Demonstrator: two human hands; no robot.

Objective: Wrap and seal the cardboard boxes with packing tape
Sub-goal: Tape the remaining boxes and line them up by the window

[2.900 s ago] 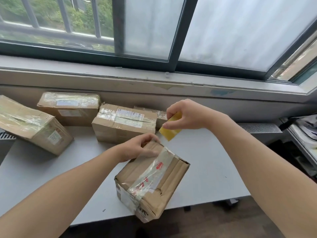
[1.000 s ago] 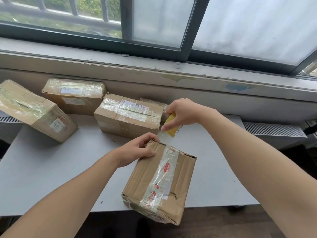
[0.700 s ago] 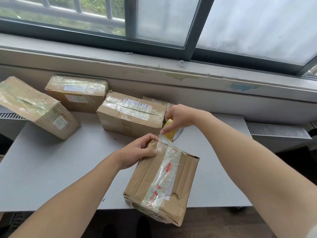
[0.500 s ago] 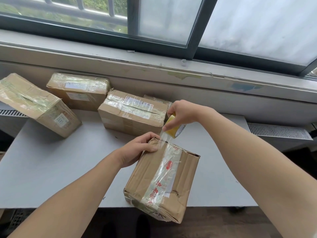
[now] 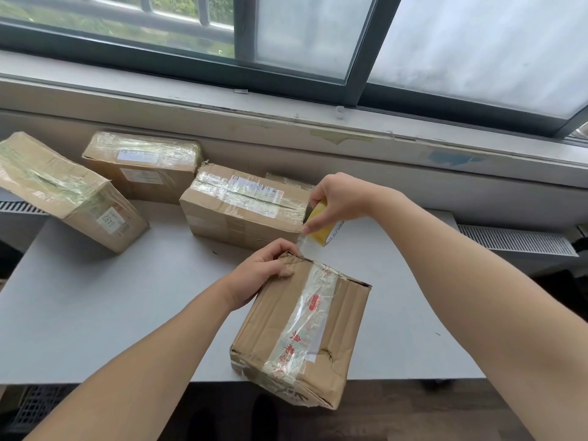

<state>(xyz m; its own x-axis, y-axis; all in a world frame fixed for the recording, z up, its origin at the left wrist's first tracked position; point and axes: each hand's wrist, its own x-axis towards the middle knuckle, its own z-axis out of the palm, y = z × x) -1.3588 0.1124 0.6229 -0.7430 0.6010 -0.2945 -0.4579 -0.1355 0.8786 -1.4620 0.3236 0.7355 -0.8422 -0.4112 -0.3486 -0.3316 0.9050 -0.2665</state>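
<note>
A worn cardboard box lies at the table's front edge, overhanging it, with a strip of clear printed tape down its top. My left hand grips the box's far left corner, thumb pressing on its top. My right hand holds a yellow roll of packing tape just beyond that far edge. A short clear length of tape runs from the roll down to the box edge by my left fingers.
Three taped cardboard boxes stand at the back of the grey table: one tilted at far left, one behind it, one in the middle. A window sill and wall run behind. Bare tabletop lies left and right of the near box.
My right hand brought the tape roll down to the box's far edge, and a short strip of tape now spans from the roll to the box. My left hand kept its grip.
</note>
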